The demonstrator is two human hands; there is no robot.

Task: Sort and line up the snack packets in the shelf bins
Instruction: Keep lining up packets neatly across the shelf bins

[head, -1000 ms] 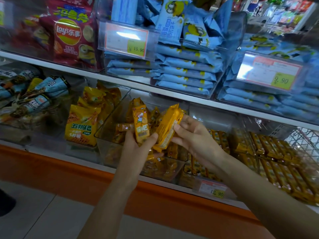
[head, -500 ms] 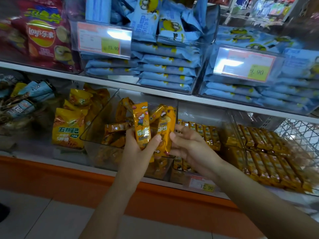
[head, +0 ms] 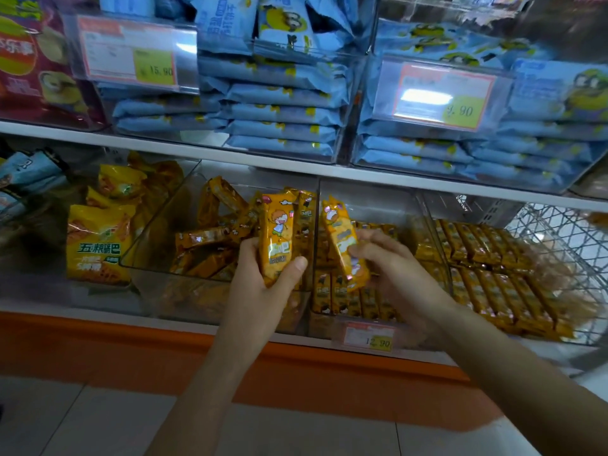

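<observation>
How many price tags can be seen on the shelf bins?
3: the 15.90 tag at upper left, the 9.90 tag at upper right, and the 12.90 tag at lower middle, below the right hand. Others may be hidden.

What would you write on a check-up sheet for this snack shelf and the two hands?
Surface: white shelf edge, with a clear bin below it.
Job's things: jumbled packets lie in that bin; neat rows fill the bins to the right.
Clutter: yellow bags, blue packets above, and a price tag.
Grips: left hand holds an upright stack; right hand holds a tilted packet.
Cables: nothing seen.
Surroundings: tiled floor, wire basket at the right.
</observation>
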